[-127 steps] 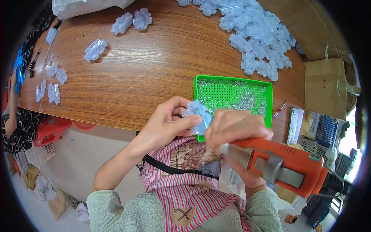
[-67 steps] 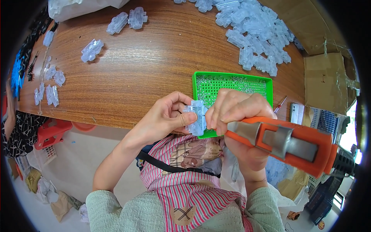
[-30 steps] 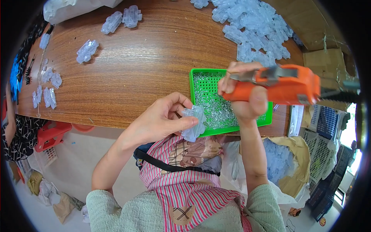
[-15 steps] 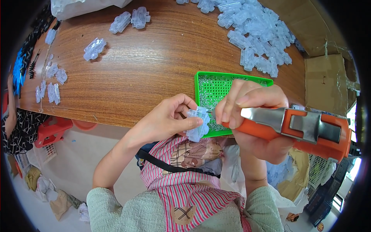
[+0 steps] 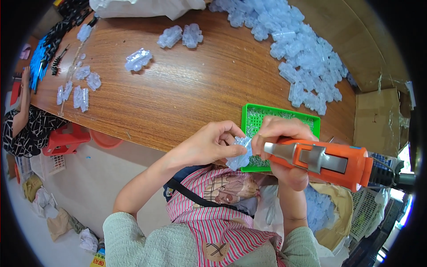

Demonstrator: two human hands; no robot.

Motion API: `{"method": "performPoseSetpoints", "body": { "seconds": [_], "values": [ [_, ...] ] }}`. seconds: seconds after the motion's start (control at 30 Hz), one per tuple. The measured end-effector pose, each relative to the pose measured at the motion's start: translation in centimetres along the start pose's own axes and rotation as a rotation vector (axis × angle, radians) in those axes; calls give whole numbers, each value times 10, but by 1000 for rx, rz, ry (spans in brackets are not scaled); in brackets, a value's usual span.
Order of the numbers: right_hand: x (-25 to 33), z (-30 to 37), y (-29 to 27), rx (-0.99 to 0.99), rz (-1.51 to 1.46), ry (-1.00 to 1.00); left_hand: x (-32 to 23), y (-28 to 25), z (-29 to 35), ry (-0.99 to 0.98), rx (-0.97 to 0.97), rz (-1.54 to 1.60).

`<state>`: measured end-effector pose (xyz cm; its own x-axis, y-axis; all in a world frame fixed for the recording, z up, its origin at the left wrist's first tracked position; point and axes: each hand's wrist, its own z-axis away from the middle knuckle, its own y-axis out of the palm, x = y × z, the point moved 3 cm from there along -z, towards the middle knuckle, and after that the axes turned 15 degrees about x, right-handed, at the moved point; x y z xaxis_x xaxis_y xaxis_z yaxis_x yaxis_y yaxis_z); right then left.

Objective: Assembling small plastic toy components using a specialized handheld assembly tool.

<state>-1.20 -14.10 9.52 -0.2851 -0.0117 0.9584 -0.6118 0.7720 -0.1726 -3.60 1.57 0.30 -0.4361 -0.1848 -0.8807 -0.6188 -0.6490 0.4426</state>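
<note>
Between the thumb and fingers of my left hand (image 5: 205,143) is a translucent plastic housing (image 5: 235,163), held just in front of the table edge. My right hand (image 5: 290,133) wraps round an orange electric screwdriver (image 5: 344,167) with a metal lever on its side. The screwdriver lies level and points left, its front end at the housing. My right fingertips are close against the housing and hide the bit. Behind both hands stands a green tray (image 5: 281,108), holding many small silver screws (image 5: 291,116).
A large heap of translucent housings (image 5: 307,62) lies at the back right, beside a cardboard box (image 5: 376,115). Several loose housings (image 5: 138,59) are spread over the left of the table. A co-worker's arm (image 5: 23,102) shows at far left, near red stools (image 5: 66,140).
The screwdriver and my right hand have come in closer to the housing, covering the gap at its side. The whole view has shifted, so the table things appear farther right and lower.
</note>
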Motion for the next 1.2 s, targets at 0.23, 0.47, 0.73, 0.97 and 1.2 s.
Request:
{"method": "performPoseSetpoints", "body": {
  "seconds": [0.23,0.47,0.73,0.97,1.2],
  "values": [
    [16,-16,-51,-118,-456,-337,-54,-26,29,-309,-136,-590],
    [-14,3,-87,-436,315,113,-76,-74,50,-388,-502,-1193],
    [-30,49,-67,-209,554,252,-95,-23,3,-27,-463,-1436],
    [-70,24,-9,127,826,150,-63,-8,-57,-152,-328,-1186],
    [-48,60,-3,245,790,119,-59,-10,-68,-293,-261,-823]
  ]
}}
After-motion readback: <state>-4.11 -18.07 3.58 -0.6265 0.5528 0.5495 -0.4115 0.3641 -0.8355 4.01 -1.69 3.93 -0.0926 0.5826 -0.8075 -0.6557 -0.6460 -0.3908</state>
